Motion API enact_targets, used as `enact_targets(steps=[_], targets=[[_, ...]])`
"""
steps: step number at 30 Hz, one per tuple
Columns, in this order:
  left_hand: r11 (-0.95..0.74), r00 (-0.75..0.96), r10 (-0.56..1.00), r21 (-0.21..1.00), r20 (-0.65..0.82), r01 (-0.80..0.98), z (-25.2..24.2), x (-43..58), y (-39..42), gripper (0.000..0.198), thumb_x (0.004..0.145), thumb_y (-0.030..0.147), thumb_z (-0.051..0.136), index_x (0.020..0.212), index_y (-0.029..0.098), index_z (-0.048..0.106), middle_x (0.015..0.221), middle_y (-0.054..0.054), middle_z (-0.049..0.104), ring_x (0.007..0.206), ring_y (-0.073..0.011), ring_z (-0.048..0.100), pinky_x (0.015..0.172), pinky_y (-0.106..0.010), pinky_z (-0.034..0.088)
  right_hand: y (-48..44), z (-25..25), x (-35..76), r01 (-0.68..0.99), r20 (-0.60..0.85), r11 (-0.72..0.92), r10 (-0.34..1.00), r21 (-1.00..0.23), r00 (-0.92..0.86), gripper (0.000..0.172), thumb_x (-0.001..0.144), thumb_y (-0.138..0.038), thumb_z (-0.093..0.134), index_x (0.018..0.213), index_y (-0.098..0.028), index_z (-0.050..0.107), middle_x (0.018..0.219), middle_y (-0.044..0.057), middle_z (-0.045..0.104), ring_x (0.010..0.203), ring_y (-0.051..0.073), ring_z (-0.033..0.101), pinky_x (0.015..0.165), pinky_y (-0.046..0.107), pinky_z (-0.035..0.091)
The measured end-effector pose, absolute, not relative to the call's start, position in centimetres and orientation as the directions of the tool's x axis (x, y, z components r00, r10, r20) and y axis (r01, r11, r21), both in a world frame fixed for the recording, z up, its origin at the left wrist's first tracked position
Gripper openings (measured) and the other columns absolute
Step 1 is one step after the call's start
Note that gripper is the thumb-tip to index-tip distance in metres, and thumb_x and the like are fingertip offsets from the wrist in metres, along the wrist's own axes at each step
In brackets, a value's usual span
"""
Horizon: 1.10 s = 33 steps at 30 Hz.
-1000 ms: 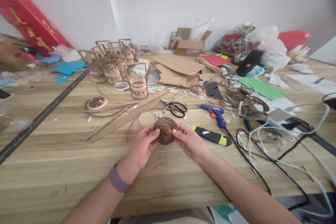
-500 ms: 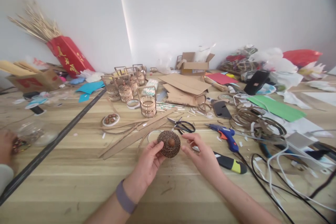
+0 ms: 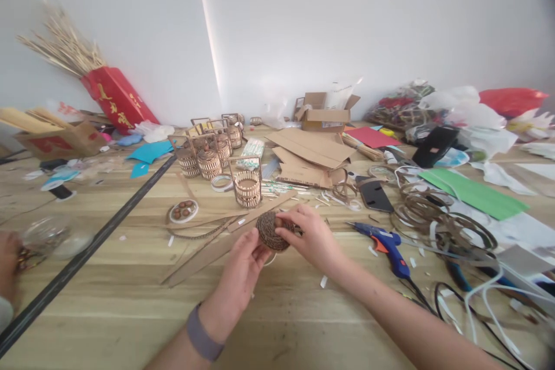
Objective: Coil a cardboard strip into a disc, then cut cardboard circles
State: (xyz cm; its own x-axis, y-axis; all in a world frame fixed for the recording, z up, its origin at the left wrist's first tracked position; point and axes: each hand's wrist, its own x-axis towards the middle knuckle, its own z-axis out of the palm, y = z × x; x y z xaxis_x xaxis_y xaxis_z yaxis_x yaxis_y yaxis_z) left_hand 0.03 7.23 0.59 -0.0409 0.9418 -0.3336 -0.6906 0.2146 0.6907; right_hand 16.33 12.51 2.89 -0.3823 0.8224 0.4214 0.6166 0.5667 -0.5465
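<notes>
A round brown dome of coiled corrugated cardboard [image 3: 267,231] is held above the wooden table [image 3: 130,300] near its middle. My left hand [image 3: 240,277], with a grey band on the wrist, supports the dome from below with fingers closed on its rim. My right hand [image 3: 310,237] grips the dome's right side, and its fingers cover the small brown bead on top. Just behind stands a small open cardboard basket [image 3: 247,186] with a square handle.
Several more baskets [image 3: 208,159], a dish of brown beads [image 3: 183,211], cardboard strips [image 3: 208,248], flat cardboard sheets [image 3: 310,153], a blue glue gun [image 3: 384,243], cables [image 3: 477,300] and a phone [image 3: 375,195] crowd the table. Another person's hand [image 3: 7,263] is at the left edge.
My right hand has closed back onto the dome over the bead after lifting off. The dome has tilted and moved slightly away from me. The camera has tipped up.
</notes>
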Motion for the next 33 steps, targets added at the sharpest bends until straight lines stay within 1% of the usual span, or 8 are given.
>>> enact_targets(steps=[4, 9, 15, 22, 25, 28, 31, 33], targets=[[0.169, -0.162, 0.908, 0.693, -0.385, -0.701, 0.2, -1.8, 8.4, 0.014, 0.084, 0.026, 0.080, 0.087, 0.019, 0.069, 0.087, -0.003, 0.076, 0.077, -0.0126, 0.070, 0.074, -0.022, 0.057, 15.7, 6.5, 13.2, 0.717, 0.352, 0.539, 0.839, -0.442, -0.414, 0.020, 0.091, -0.025, 0.069, 0.110, -0.027, 0.076, 0.083, 0.004, 0.075, 0.082, 0.024, 0.069, 0.076, 0.032, 0.047], [0.184, -0.208, 0.870, 0.687, -0.446, -0.703, -0.3, -3.1, 8.5, 0.013, 0.083, 0.022, 0.079, 0.089, 0.019, 0.067, 0.087, -0.004, 0.075, 0.073, -0.0129, 0.071, 0.067, -0.023, 0.055, 19.7, 8.4, 8.9, 0.847, 0.245, 0.421, 0.902, -0.325, -0.355, 0.024, 0.102, -0.033, 0.055, 0.118, -0.024, 0.071, 0.096, 0.009, 0.079, 0.090, 0.027, 0.073, 0.076, 0.034, 0.050], [0.221, -0.210, 0.847, 0.682, -0.489, -0.697, -0.3, -3.4, 7.9, 0.008, 0.086, 0.017, 0.073, 0.090, 0.017, 0.066, 0.086, -0.004, 0.075, 0.068, -0.0116, 0.070, 0.061, -0.021, 0.054, 22.8, 7.5, 6.0, 0.912, 0.179, 0.340, 0.936, -0.231, -0.304, 0.029, 0.102, -0.038, 0.060, 0.121, -0.017, 0.064, 0.115, 0.007, 0.070, 0.095, 0.021, 0.070, 0.086, 0.042, 0.059], [0.251, -0.200, 0.867, 0.747, -0.456, -0.615, -0.4, -2.9, 7.7, 0.021, 0.074, 0.023, 0.081, 0.087, 0.018, 0.066, 0.088, -0.006, 0.075, 0.063, -0.0122, 0.068, 0.059, -0.023, 0.054, 23.5, 7.5, 4.8, 0.938, 0.161, 0.301, 0.948, -0.173, -0.275, 0.028, 0.101, -0.035, 0.061, 0.122, -0.017, 0.064, 0.117, 0.008, 0.069, 0.096, 0.021, 0.069, 0.084, 0.041, 0.060], [0.201, -0.247, 0.895, 0.830, -0.371, -0.520, -0.5, -2.9, 7.8, 0.032, 0.066, 0.035, 0.082, 0.087, 0.018, 0.065, 0.087, -0.007, 0.074, 0.063, -0.0144, 0.067, 0.057, -0.025, 0.053, 23.4, 7.3, 4.9, 0.942, 0.160, 0.294, 0.950, -0.162, -0.269, 0.029, 0.101, -0.035, 0.061, 0.123, -0.016, 0.063, 0.115, 0.008, 0.069, 0.094, 0.021, 0.070, 0.082, 0.041, 0.060], [0.077, -0.331, 0.922, 0.935, -0.199, -0.346, 0.4, -4.0, 8.9, 0.034, 0.070, 0.044, 0.075, 0.088, 0.019, 0.063, 0.089, -0.007, 0.073, 0.069, -0.0176, 0.068, 0.062, -0.029, 0.055, 23.2, 6.9, 5.2, 0.940, 0.167, 0.301, 0.947, -0.161, -0.275, 0.030, 0.102, -0.035, 0.060, 0.124, -0.016, 0.062, 0.113, 0.007, 0.069, 0.093, 0.021, 0.070, 0.082, 0.041, 0.060], [-0.099, -0.396, 0.916, 0.992, 0.061, -0.074, 2.8, -5.9, 12.0, 0.025, 0.083, 0.042, 0.064, 0.096, 0.020, 0.062, 0.103, -0.008, 0.072, 0.087, -0.0203, 0.069, 0.078, -0.034, 0.055, 23.2, 6.9, 5.4, 0.934, 0.171, 0.315, 0.942, -0.166, -0.288, 0.030, 0.102, -0.036, 0.060, 0.124, -0.017, 0.063, 0.113, 0.007, 0.069, 0.093, 0.021, 0.070, 0.082, 0.041, 0.060], [-0.206, -0.382, 0.892, 0.969, 0.242, 0.134, 4.8, -7.3, 15.3, 0.024, 0.087, 0.033, 0.063, 0.108, 0.021, 0.062, 0.121, -0.009, 0.068, 0.111, -0.0228, 0.064, 0.095, -0.037, 0.051, 23.2, 7.0, 5.5, 0.933, 0.169, 0.319, 0.942, -0.170, -0.291, 0.029, 0.102, -0.036, 0.060, 0.124, -0.017, 0.063, 0.114, 0.007, 0.069, 0.094, 0.021, 0.070, 0.083, 0.041, 0.060]])
